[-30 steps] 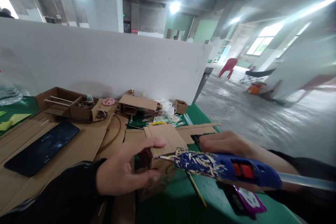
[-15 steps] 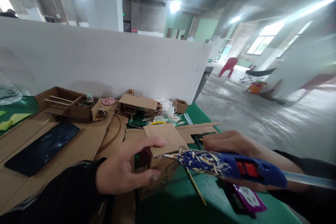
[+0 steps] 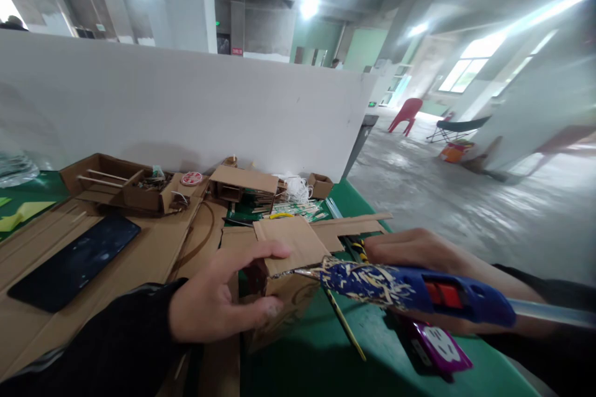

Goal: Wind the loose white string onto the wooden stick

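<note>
My left hand (image 3: 228, 294) grips a small cardboard box (image 3: 291, 239), thumb on its near side and fingers over the top edge. In my right hand (image 3: 419, 248) is a blue glue gun (image 3: 386, 285), its barrel crusted with dried strands and a clear glue stick coming out of its back. The metal nozzle points left and rests at or very near the edge where the box's top panel meets its front side. I cannot tell whether glue is flowing. The right fingers are partly hidden behind the glue gun.
A phone (image 3: 74, 260) lies on cardboard sheets at left. Behind are an open cardboard tray (image 3: 105, 183), a cardboard structure (image 3: 244, 180), thin sticks and white string (image 3: 298, 189). A purple power strip (image 3: 440, 347) and a pencil-like stick (image 3: 347, 329) lie on the green table at right.
The glue gun has shifted slightly to the right along with my right hand, its nozzle still at the box edge. My left hand and the box are almost unmoved.
</note>
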{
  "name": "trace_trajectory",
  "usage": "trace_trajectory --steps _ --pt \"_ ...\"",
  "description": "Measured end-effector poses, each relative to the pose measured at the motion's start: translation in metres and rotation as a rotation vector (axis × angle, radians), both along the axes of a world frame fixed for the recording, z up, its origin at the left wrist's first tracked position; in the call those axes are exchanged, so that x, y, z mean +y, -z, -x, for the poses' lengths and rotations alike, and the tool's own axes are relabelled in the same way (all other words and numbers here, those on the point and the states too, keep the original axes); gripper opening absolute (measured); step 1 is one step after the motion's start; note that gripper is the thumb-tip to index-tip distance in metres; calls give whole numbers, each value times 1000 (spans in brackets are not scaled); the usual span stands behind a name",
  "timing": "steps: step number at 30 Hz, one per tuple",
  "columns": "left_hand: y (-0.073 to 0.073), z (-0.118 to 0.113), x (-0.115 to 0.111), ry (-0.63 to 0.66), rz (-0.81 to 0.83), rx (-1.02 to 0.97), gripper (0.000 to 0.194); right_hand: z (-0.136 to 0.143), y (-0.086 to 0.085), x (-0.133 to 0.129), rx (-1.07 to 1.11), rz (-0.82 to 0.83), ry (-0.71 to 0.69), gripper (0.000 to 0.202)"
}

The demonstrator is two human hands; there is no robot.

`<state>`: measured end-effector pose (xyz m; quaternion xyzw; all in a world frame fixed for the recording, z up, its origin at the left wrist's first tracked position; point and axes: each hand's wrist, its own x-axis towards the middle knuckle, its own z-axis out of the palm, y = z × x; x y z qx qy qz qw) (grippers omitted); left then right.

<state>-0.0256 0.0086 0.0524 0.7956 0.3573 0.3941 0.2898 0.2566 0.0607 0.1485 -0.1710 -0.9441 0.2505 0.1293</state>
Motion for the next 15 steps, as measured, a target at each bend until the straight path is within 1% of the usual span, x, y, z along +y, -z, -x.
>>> trace_trajectory --steps 6,12,15 --pt "2 0 -1 4 37 -13 52 -6 2 -1 -25 5 34 15" --pt "4 0 -3 -31 8 -2 53 -10 4 -2 -55 17 69 20" --pt "5 0 -4 -55 27 -5 52 -11 5 -1 -45 16 80 22"
